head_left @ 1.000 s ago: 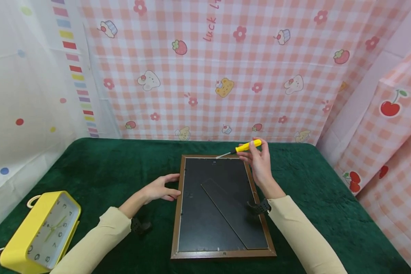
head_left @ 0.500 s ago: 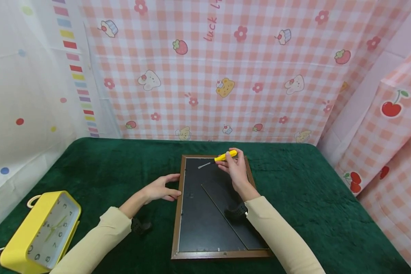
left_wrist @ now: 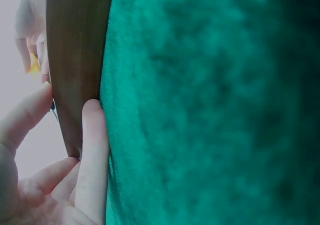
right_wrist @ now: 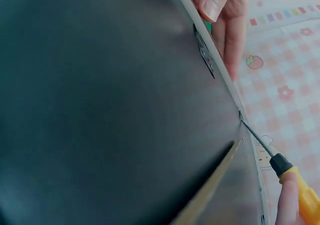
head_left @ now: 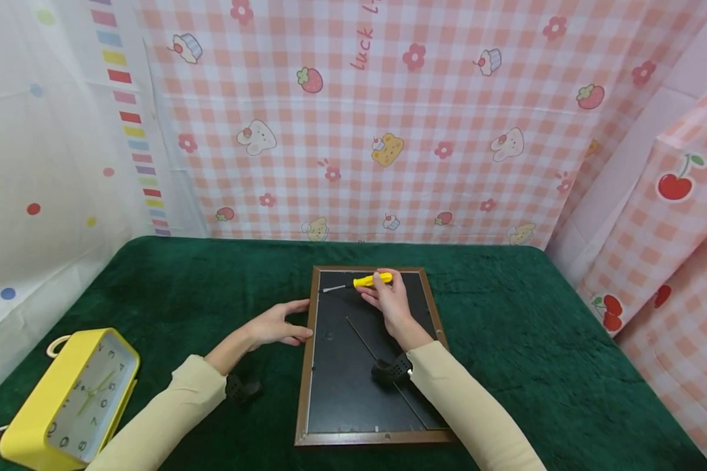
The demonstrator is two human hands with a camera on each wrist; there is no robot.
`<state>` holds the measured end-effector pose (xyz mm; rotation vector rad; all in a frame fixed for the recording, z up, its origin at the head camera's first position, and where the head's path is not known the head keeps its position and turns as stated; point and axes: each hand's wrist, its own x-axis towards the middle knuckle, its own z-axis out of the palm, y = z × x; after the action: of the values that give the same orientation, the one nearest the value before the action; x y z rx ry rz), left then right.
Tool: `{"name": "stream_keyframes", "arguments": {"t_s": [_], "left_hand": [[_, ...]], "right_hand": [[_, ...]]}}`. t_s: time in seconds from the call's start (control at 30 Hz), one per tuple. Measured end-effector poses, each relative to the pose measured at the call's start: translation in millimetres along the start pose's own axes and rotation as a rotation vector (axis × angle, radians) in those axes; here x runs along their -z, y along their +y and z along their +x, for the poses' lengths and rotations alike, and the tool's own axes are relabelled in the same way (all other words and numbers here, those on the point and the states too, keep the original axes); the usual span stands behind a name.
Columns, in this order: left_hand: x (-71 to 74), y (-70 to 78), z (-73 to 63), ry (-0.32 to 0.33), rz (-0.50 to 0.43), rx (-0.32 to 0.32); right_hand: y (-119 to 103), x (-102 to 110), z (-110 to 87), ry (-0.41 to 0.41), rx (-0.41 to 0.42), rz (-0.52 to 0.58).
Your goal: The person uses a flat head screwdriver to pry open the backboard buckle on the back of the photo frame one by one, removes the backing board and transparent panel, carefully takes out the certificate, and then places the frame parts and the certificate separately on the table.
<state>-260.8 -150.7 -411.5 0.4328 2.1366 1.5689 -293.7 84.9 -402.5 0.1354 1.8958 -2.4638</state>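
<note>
A picture frame [head_left: 342,439] lies face down, its black backing board [head_left: 338,392] and brown wooden rim showing. My right hand [head_left: 392,306] holds a yellow-handled screwdriver [head_left: 372,280] over the frame's far left part. In the right wrist view the screwdriver's shaft [right_wrist: 259,139] reaches to a small metal tab [right_wrist: 240,115] at the inner edge of the rim. My left hand [head_left: 273,324] touches the frame's left side, with fairly straight fingers [left_wrist: 94,130] against the brown side in the left wrist view. A stand leg [right_wrist: 207,190] rises slightly from the board.
Dark green plush cloth [head_left: 518,340] covers the table. A yellow alarm clock [head_left: 65,399] stands at the near left. Pink checked curtain [head_left: 353,183] hangs behind the table and along the right side. A metal hanger plate [right_wrist: 204,52] sits on the board near the rim.
My right hand has moved left and a little nearer with the screwdriver, bringing its tip from the far rim to the left edge. My left hand has stayed in place.
</note>
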Motion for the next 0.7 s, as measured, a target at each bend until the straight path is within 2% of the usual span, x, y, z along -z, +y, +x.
{"name": "stream_keyframes", "arguments": {"t_s": [0.3, 0.53, 0.7], "left_hand": [[0.0, -0.5, 0.6, 0.001, 0.009, 0.005], [0.1, -1.4, 0.8, -0.004, 0.012, 0.0], [-0.6, -0.4, 1.0, 0.003, 0.006, 0.008]], "right_hand": [[3.8, 4.0, -0.6, 0.032, -0.038, -0.038], [4.8, 0.7, -1.5, 0.079, 0.002, -0.085], [4.3, -1.4, -2.4, 0.089, -0.011, -0.096]]}}
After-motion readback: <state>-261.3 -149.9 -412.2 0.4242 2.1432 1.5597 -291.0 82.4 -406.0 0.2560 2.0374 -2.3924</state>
